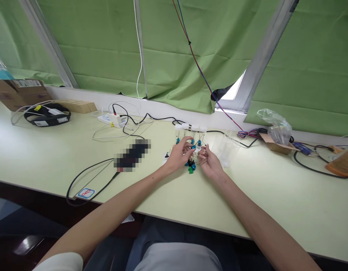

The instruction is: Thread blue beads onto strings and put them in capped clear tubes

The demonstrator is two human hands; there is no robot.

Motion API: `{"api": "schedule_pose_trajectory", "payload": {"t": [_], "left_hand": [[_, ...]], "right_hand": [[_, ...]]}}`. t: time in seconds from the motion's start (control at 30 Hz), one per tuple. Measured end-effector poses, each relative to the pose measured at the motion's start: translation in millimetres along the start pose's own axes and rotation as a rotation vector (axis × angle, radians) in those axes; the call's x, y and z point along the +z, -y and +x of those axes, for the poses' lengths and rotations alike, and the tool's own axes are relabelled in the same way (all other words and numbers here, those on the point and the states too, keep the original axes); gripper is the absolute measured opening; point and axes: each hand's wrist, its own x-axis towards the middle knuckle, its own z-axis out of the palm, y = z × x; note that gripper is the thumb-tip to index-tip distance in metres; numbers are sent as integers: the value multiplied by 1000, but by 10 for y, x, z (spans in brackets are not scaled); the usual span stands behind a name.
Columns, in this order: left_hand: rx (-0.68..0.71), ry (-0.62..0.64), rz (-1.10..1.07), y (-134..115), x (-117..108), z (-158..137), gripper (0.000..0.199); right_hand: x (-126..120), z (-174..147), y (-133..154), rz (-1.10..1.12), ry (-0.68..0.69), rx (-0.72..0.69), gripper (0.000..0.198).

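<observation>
A blue piece point(193, 147) was held at the fingertips of the left hand point(179, 155), over the middle of the bench point(176, 199), rather nearer its back edge than its front. The handling could be judged only partway through: one piece was in the fingers, while a small cluster of others, among them a green piece point(190, 170), had been left loose on the bench top just below the hands, on the side toward the front edge. Toward the back edge a row of four clear containers point(194, 128) with white tops was seen, and more blue parts point(199, 143) with thin dark wires were shown at their lower ends; whether these were inside or in front could not be told. The left hand was partly open, its thumb and forefinger closed lightly on the piece and its other fingers loosely bent. The right hand point(210, 162) was half curled just beside it, its thumb raised toward the forefinger; something thin and dark seemed to be pinched there, but it was too small to be made out. Clear plastic point(223, 152) was laid beyond the right hand.
</observation>
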Motion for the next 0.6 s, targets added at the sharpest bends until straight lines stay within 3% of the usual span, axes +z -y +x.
{"api": "schedule_pose_trajectory", "payload": {"t": [0.37, 0.6], "left_hand": [[-143, -47, -207, 19, 54, 25, 34], [-127, -45, -201, 20, 50, 21, 31]], "right_hand": [[-3, -1, -22, -45, 13, -62, 23], [-9, 7, -23, -78, 4, -75, 21]]}}
